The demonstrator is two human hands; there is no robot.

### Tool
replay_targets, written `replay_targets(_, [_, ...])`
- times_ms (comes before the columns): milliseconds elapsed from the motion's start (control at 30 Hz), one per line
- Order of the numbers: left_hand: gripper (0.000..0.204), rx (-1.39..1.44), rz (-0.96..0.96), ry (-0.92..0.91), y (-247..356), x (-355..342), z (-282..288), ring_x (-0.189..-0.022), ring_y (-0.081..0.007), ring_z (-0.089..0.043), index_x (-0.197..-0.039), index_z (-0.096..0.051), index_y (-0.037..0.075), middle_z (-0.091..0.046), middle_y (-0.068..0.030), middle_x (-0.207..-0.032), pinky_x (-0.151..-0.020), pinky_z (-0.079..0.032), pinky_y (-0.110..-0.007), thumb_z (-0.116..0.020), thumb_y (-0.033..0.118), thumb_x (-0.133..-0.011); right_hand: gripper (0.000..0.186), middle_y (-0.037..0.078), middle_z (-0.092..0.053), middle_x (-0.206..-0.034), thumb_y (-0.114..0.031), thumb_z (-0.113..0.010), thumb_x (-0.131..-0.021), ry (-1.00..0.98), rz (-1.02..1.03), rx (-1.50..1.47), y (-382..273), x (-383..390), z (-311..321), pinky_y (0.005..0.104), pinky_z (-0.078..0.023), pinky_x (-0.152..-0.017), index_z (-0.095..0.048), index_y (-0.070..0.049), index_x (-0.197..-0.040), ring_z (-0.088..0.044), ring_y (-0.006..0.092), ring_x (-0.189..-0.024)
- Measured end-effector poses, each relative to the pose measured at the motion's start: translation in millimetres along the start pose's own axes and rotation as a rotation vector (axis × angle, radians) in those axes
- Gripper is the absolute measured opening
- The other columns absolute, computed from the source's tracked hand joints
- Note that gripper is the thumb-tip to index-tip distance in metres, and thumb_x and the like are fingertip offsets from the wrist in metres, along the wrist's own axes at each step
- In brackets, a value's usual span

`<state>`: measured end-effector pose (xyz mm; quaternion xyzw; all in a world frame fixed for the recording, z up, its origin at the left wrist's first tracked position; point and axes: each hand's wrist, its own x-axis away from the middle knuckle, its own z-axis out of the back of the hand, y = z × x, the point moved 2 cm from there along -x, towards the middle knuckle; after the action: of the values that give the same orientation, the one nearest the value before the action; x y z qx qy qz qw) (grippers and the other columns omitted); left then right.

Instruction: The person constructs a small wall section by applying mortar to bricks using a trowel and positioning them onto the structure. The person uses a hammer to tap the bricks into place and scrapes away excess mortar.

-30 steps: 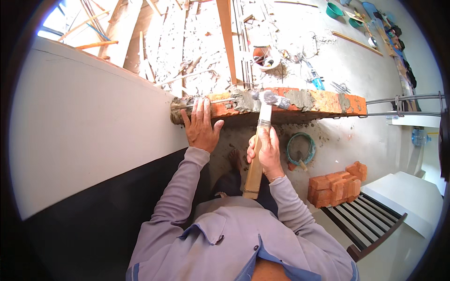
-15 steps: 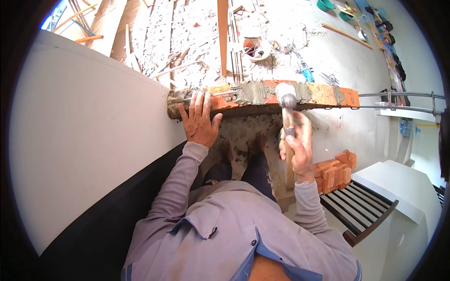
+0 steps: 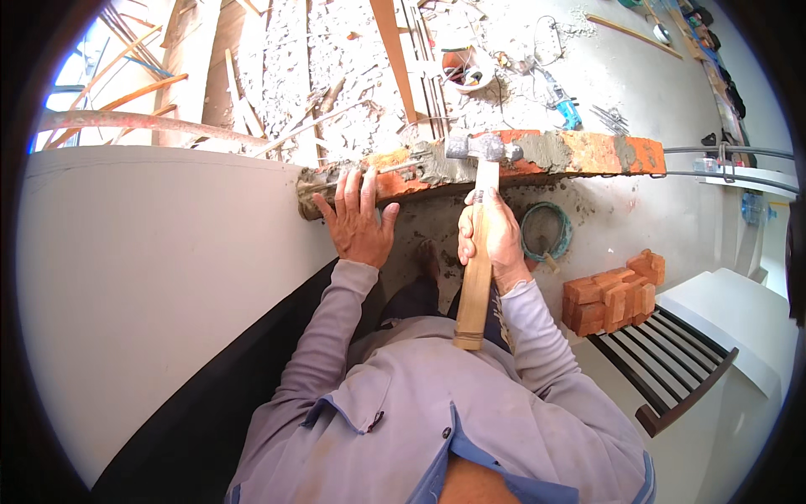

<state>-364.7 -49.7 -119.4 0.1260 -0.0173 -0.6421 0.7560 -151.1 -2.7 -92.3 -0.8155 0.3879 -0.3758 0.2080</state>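
**Gripping a hammer over a mortared brick course**

Standing close to the wall, the person has both hands up at the top row of bricks (image 3: 579,153), an orange course smeared with grey mortar (image 3: 437,164) that runs left to right across the view. The right hand (image 3: 491,239) is wrapped tight around the wooden handle of a hammer (image 3: 480,252), fingers curled and closed on it about a third of the way down from the head. The handle stands nearly upright, its free end hanging down in front of the person's shirt (image 3: 470,420). The steel head (image 3: 483,148) lies across the top of the bricks, touching or just above the wet mortar; which of the two I cannot tell.

The left hand (image 3: 357,223) lies flat with fingers spread, palm pressed on the near face of the course and fingertips reaching over its top edge, just left of the hammer. It holds nothing.

To the left a pale plastered wall (image 3: 151,286) meets the end of the bricks. Below and right of the hammer hand a green bucket (image 3: 546,231) sits on the floor, and near it a loose stack of bricks (image 3: 613,290) beside a dark slatted bench (image 3: 672,361). Beyond the wall lies rubble with planks (image 3: 395,42) and a blue tool (image 3: 567,111)
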Motion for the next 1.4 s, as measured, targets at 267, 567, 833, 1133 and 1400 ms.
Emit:
replay_targets(267, [0.063, -0.02, 0.017, 0.008, -6.0, 5.2, -1.0, -0.143, -0.0291, -0.026, -0.146, -0.038, 0.012, -0.038, -0.0111, -0.147, -0.116, -0.001, -0.063, -0.055, 0.044, -0.094, 0.041, 0.009, -0.052, -0.066, -0.047, -0.04, -0.103, -0.11, -0.172, 0.022, 9.6, 1.8, -5.5, 0.0316, -0.047, -0.037, -0.045, -0.006, -0.104, -0.051, 0.0161, -0.041])
replay_targets(567, [0.068, -0.076, 0.002, 0.022, -0.7, 4.1, -2.5, -0.145, -0.0302, -0.023, -0.146, -0.037, 0.01, -0.037, -0.0131, -0.148, -0.116, -0.001, -0.062, -0.055, 0.048, -0.092, 0.04, 0.009, -0.051, -0.065, -0.046, -0.039, -0.103, -0.094, -0.138, 0.053, 19.1, 1.2, -3.5, 0.0314, -0.046, -0.037, -0.043, -0.007, -0.106, -0.051, 0.0161, -0.04])
replay_targets(833, [0.075, -0.139, 0.018, -0.015, 0.7, 6.3, -7.8, -0.146, -0.0292, -0.02, -0.148, -0.034, 0.012, -0.032, -0.0114, -0.151, -0.115, -0.002, -0.064, -0.057, 0.052, -0.09, 0.039, 0.01, -0.052, -0.065, -0.045, -0.038, -0.104, -0.107, -0.068, 0.296, 20.5, -1.4, -8.9, 0.0306, -0.045, -0.035, -0.042, -0.006, -0.106, -0.051, 0.0165, -0.04])
replay_targets(1133, [0.079, -0.137, 0.013, -0.015, -0.5, 6.1, -9.4, -0.146, -0.029, -0.021, -0.149, -0.031, 0.012, -0.032, -0.0106, -0.151, -0.115, -0.003, -0.065, -0.059, 0.053, -0.088, 0.035, 0.011, -0.051, -0.066, -0.038, -0.04, -0.104, -0.087, -0.116, 0.113, 24.3, -0.5, -8.4, 0.0331, -0.047, -0.037, -0.045, -0.003, -0.107, -0.05, 0.0177, -0.04])
replay_targets(1400, [0.077, -0.14, -0.001, -0.022, -1.6, 3.6, -8.4, -0.146, -0.0291, -0.021, -0.149, -0.031, 0.011, -0.032, -0.011, -0.151, -0.115, 0.0, -0.064, -0.058, 0.051, -0.09, 0.037, 0.01, -0.051, -0.065, -0.042, -0.039, -0.104, -0.103, -0.09, 0.077, 35.2, -7.6, -5.5, 0.0317, -0.046, -0.037, -0.044, -0.005, -0.104, -0.052, 0.0184, -0.04])
